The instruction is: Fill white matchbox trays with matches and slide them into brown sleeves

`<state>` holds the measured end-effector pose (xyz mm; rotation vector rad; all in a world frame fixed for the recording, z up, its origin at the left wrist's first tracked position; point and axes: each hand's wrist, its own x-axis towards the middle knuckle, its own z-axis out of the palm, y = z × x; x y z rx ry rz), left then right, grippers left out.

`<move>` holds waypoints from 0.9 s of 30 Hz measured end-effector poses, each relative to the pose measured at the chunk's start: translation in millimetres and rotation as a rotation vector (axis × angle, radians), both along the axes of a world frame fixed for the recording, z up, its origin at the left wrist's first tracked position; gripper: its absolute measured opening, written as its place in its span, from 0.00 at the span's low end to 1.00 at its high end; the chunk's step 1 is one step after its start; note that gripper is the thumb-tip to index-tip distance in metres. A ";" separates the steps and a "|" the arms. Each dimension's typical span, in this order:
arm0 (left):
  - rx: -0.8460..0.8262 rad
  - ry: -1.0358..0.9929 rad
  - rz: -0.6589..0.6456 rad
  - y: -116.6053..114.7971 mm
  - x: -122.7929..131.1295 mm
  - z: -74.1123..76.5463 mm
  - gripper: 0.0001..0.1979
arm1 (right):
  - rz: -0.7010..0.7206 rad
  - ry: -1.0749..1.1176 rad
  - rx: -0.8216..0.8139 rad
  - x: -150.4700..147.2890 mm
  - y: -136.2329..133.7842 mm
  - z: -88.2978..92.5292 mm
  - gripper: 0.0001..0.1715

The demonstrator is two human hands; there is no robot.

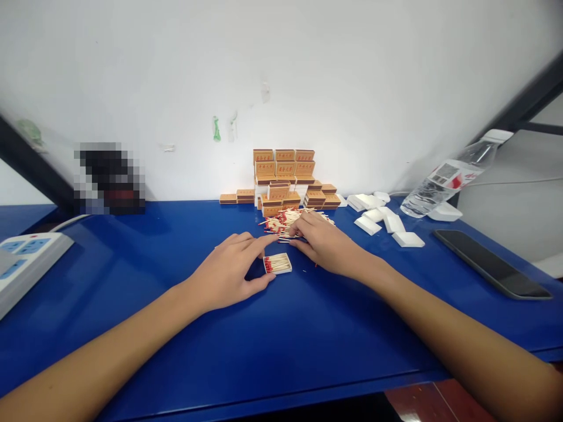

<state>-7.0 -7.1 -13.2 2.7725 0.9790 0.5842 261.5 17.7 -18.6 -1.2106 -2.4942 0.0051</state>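
Note:
A small white matchbox tray (285, 270) lies on the blue table with red-tipped matches in it. My left hand (226, 269) is at its left end, thumb on the near corner and a bent finger at the far one, gripping it. The index finger of that hand stretches towards the loose heap of matches (281, 221) behind the tray. My right hand (328, 240) is bent over the right side of this heap, its thumb and fingers closing on some matches at the front. Its palm hides part of the heap.
Stacked brown matchboxes (285, 169) stand by the wall behind the heap. Several white trays (393, 220) lie to the right, with a leaning water bottle (453, 176) and a phone (492, 264). A power strip (39, 264) sits at the left. The table's front edge (281, 407) is nearest me.

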 end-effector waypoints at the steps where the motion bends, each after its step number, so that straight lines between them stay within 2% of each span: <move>1: -0.004 0.006 0.004 0.1 0.1 -0.2 0.32 | -0.003 -0.002 -0.004 0.5 0.7 -0.7 0.02; 9: -0.011 0.010 0.011 -0.4 0.1 -1.6 0.31 | -0.008 0.004 -0.046 -1.5 10.1 -7.0 0.07; 16: -0.017 0.015 0.012 -1.0 0.8 -1.1 0.32 | 0.008 -0.007 -0.092 1.9 11.5 -6.8 0.06; 21: -0.012 0.016 0.012 -0.5 0.1 -1.0 0.32 | 0.041 -0.028 -0.085 1.1 11.3 -8.5 0.10; 27: -0.005 0.006 0.009 0.4 -0.5 -1.6 0.32 | 0.030 -0.045 -0.043 4.9 3.3 1.4 0.12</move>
